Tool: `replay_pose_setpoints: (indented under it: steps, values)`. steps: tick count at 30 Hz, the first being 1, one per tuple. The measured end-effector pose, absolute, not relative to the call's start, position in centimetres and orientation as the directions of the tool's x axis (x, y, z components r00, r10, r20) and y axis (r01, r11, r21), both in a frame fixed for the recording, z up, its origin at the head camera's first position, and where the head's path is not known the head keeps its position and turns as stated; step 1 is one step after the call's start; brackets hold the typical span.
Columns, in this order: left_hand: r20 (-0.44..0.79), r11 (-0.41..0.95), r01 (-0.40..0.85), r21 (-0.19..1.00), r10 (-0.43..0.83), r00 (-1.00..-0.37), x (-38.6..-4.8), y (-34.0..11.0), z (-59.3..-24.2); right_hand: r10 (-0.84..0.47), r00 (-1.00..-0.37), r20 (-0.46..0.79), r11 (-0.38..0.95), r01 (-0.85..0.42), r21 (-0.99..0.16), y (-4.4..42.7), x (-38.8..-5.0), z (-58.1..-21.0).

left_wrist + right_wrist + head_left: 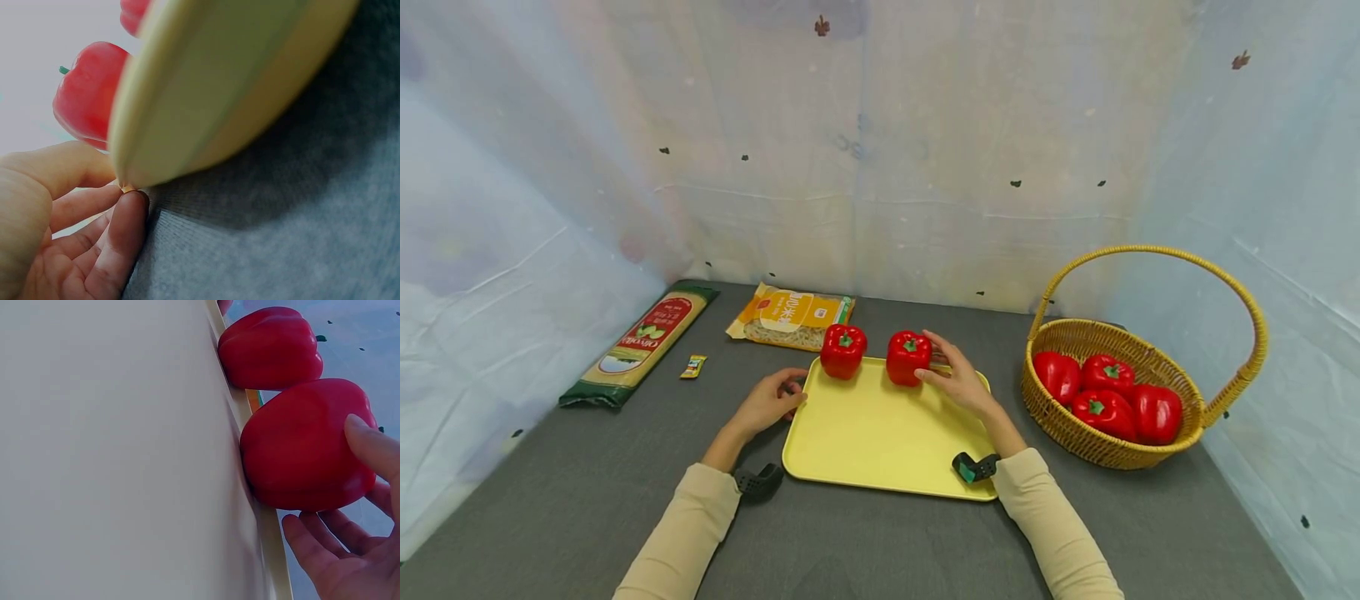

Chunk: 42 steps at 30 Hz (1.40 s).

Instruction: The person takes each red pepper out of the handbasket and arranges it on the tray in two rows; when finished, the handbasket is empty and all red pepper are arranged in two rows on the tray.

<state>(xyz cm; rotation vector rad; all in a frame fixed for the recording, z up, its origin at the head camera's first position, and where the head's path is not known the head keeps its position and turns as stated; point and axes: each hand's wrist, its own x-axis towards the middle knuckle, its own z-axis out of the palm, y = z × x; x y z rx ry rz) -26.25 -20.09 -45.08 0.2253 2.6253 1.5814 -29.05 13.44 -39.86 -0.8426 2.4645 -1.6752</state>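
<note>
A yellow tray [880,433] lies on the dark tabletop. The left hand [772,394] pinches its left rim between thumb and fingers, and the left wrist view shows its fingertips at the tray edge [181,125]. Two red bell peppers stand along the tray's far side. The right hand [957,379] curves round the right-hand pepper [904,360], with the thumb on one side and the fingers on the other. In the right wrist view a small gap shows between a finger and this pepper [306,450]. The left-hand pepper [842,354] stands untouched.
At the right a wicker basket [1037,412] with a tall handle holds several red bell peppers [1105,412]. An orange-yellow food packet [797,317] lies behind the tray. Farther left are a small yellow wrapper [693,367] and a long green-and-red packet [643,342].
</note>
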Motion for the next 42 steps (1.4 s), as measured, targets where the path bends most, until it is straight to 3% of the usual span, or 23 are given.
replay_pose_setpoints:
  steps: [29, 42]
  values:
    - [0.004, 0.455, 0.074, 0.887, 0.152, -0.988, -26.2, -20.1, -45.0, -0.449, -0.859, 0.246, 0.233, -0.378, -0.896, 13.5, -29.0, -39.5]
    - [0.017, 0.445, 0.086, 0.891, 0.157, -0.987, -26.1, -20.2, -45.0, -0.427, -0.866, 0.262, 0.238, -0.388, -0.89, 15.8, -29.4, -37.9]
